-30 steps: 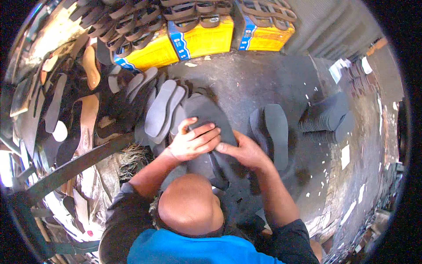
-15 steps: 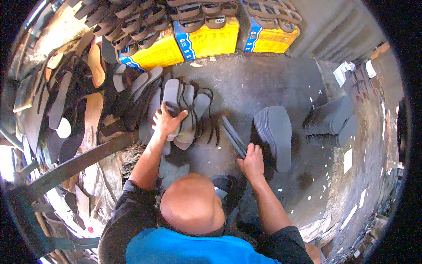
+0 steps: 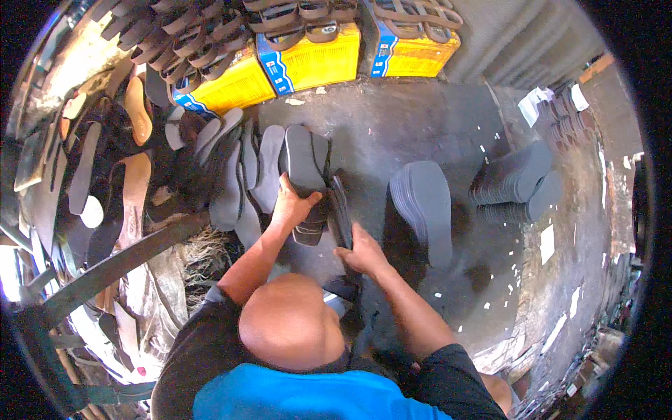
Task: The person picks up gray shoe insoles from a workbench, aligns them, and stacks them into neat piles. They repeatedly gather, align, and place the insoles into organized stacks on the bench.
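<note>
In the middle, my left hand [image 3: 295, 210] is closed around the near part of a small stack of dark grey shoe soles [image 3: 304, 157], thumb on the right side and fingers on the left. Just right of it, my right hand [image 3: 365, 252] grips the lower end of dark soles [image 3: 340, 203] tilted up on edge; how many is hidden. Beside my left hand lie grey soles [image 3: 269, 164] with dark straps along their edges. To the right of my right hand stands a tall stack of grey soles [image 3: 430, 203], apart from both hands.
Farther right are more stacked grey soles [image 3: 521, 178]. Yellow and blue boxes [image 3: 315, 59] line the back, topped with brown strapped sandals [image 3: 280, 15]. Loose soles [image 3: 136, 185] and a dark metal bar [image 3: 126, 259] are at left. White scraps [image 3: 547, 243] dot the floor at right.
My right hand has moved left with its dark soles, which now stand close beside the left hand's stack. My left hand has shifted right, from the strapped soles onto the dark stack.
</note>
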Available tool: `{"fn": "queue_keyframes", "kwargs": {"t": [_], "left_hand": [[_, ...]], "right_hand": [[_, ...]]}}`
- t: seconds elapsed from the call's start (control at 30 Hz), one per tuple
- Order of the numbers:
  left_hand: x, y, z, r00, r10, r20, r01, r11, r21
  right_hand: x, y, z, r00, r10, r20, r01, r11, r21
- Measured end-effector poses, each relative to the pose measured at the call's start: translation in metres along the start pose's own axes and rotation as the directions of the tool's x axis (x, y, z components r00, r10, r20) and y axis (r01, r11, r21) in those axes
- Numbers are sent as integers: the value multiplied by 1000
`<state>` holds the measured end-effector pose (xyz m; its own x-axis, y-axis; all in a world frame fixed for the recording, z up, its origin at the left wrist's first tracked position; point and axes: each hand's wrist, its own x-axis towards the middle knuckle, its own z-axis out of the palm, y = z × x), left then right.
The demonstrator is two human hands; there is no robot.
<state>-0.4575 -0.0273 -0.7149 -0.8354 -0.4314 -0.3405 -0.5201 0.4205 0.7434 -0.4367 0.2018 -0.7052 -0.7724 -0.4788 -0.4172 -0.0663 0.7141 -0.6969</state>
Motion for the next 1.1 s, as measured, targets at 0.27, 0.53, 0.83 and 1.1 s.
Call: {"fn": "queue_keyframes", "kwargs": {"t": [0.27,0.53,0.83,1.1], "left_hand": [[-33,39,-39,902,363,232,-411,563,717],[-78,4,-26,567,239,788,-701,643,309],[-70,-30,-80,749,407,523,-576,789,212],[-45,-12,-67,855,297,425,-433,860,270]], "right_hand": [[-54,22,-52,925,-355,138,379,829,-410],[-30,3,13,923,-357,144,373,738,-562],[-21,12,6,940,-335,56,317,805,-502],[22,-4,-25,933,-359,-8,312,823,-475]]}}
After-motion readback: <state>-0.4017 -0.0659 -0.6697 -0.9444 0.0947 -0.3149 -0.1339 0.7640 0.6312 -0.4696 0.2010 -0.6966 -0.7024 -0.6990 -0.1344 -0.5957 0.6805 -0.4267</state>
